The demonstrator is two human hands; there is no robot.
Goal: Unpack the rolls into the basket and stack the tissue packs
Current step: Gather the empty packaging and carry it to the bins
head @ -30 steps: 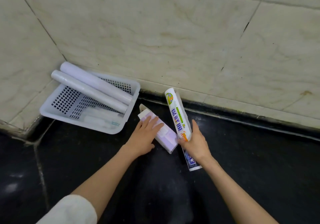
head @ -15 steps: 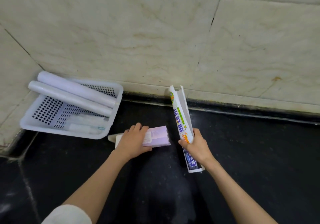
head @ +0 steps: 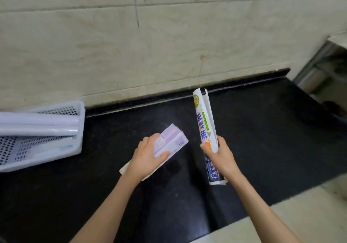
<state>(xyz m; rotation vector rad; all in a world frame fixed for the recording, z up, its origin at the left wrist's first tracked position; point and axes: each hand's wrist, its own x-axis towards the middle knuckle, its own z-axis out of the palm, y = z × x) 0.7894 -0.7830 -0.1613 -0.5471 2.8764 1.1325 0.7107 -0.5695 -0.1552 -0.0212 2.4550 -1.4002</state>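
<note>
Over on the left the white basket sits on the dark worktop against the tiled wall, and two bare white rolls already lie across it, one beside the other, their ends resting near its right rim; something pale lies lower inside it, though I cannot tell what. So part of the unpacking looks done. Nearer the middle, the left hand is wrapped around a lilac tissue pack, thumb on the near side and fingers over the far edge, holding it tilted above the worktop; a paler flat piece pokes out beneath the wrist, perhaps a second pack, but it is mostly hidden. To the right, the right hand is clenched around a printed carton, which stands nearly upright with its top flap open and its lower end down by the worktop. Whether a roll remains inside, I cannot see. As I judge it, that carton has yet to be emptied or set aside, and the tissue packs are not yet stacked.
</note>
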